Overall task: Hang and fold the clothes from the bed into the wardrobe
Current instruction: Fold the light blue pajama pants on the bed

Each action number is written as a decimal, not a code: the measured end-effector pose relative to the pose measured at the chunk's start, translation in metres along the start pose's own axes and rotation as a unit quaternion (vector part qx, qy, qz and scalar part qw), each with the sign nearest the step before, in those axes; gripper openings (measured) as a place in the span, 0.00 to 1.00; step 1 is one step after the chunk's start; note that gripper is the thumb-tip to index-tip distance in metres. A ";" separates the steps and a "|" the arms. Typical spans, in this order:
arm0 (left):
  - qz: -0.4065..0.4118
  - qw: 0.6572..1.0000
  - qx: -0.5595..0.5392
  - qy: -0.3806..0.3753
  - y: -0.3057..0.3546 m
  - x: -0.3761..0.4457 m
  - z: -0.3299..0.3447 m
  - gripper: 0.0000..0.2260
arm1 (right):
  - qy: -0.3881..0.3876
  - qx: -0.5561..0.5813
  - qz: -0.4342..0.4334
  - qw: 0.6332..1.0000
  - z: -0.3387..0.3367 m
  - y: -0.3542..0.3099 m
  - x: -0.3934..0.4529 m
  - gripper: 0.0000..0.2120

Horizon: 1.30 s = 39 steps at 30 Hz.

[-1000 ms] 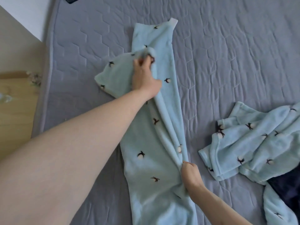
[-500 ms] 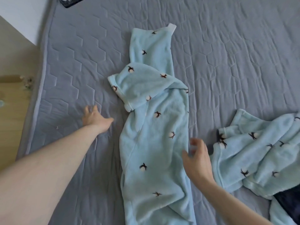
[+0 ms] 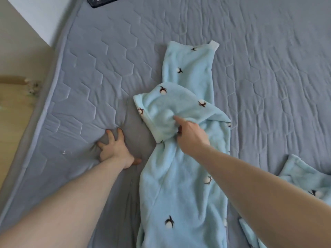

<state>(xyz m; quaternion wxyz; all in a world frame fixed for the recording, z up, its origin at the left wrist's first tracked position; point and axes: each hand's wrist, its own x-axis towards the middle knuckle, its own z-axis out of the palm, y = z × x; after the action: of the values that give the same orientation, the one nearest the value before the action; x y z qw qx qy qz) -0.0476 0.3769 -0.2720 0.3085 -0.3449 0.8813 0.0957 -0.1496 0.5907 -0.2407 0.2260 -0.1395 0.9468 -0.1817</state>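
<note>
Fleece pyjama trousers (image 3: 180,185), pale blue, lie lengthwise on grey quilted bed (image 3: 100,72); right hand (image 3: 192,136) pinches the folded-over leg, left hand (image 3: 114,149) presses bed beside them, fingers splayed.

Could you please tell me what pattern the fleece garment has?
Light blue fleece garment with small white-and-brown cotton-boll motifs; head view.
</note>
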 end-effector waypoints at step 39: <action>0.123 0.973 -0.190 0.046 -0.070 -0.093 0.087 0.31 | -0.041 0.330 0.330 0.884 0.083 0.092 -0.258 0.17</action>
<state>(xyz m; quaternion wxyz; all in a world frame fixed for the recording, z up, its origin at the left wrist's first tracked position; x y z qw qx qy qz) 0.0940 0.4091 -0.2815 0.1824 -0.2905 0.8958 0.2827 0.0952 0.7391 -0.2496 0.3440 0.2563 0.8137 -0.3924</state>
